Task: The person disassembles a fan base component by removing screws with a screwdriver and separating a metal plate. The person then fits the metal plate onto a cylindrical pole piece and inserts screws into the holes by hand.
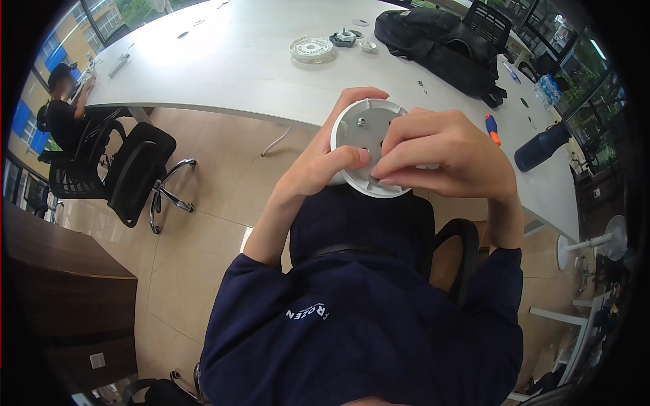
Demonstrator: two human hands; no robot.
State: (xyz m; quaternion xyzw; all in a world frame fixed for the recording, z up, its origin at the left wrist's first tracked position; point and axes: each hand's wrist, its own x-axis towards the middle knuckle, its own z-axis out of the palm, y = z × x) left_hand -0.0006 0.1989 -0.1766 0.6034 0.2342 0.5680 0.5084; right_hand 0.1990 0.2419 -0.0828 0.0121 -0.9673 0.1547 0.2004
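A white round plastic base (350,134) with a raised rim is held up in front of my lap, its hollow side towards me. My left hand (313,162) grips it from the left, thumb on the inner face and fingers behind the rim. A small metal screw or nut (361,122) shows on that inner face. Over the right half of the base, my right hand (450,152) is closed, with thumb and fingertips pinched together against the inner face. Whatever those fingertips hold, if anything, is hidden.
The white table carries a white ribbed disc (311,48), a dark green part (343,39), a small white cup (367,47), small metal pieces (422,86), a black backpack (433,47), a screwdriver (492,128) and a dark bottle (542,147). Another person (64,108) sits far left, near an office chair (139,172).
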